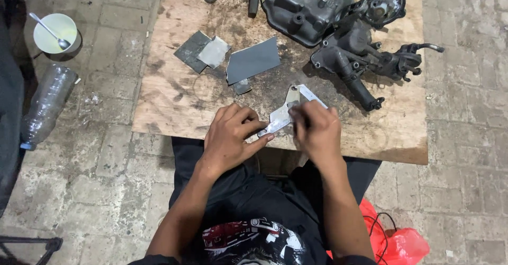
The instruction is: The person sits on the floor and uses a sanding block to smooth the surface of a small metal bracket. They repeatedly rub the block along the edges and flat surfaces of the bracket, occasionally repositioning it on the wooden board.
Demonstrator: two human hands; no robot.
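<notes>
Here, in the head view, I see my left hand [228, 138] pinching the near end of a flat metal plate [280, 118] that lies on the near edge of the wooden desk [169, 106]. My right hand [316, 131] is closed and presses on the plate; what it grips below the fingers I cannot tell. Behind the plate lie grey sandpaper sheets [253, 60], and dark engine parts [349, 42] sit at the far right. On the brick floor at left stand a bowl with a spoon [54, 32] and a clear plastic bottle [46, 106].
</notes>
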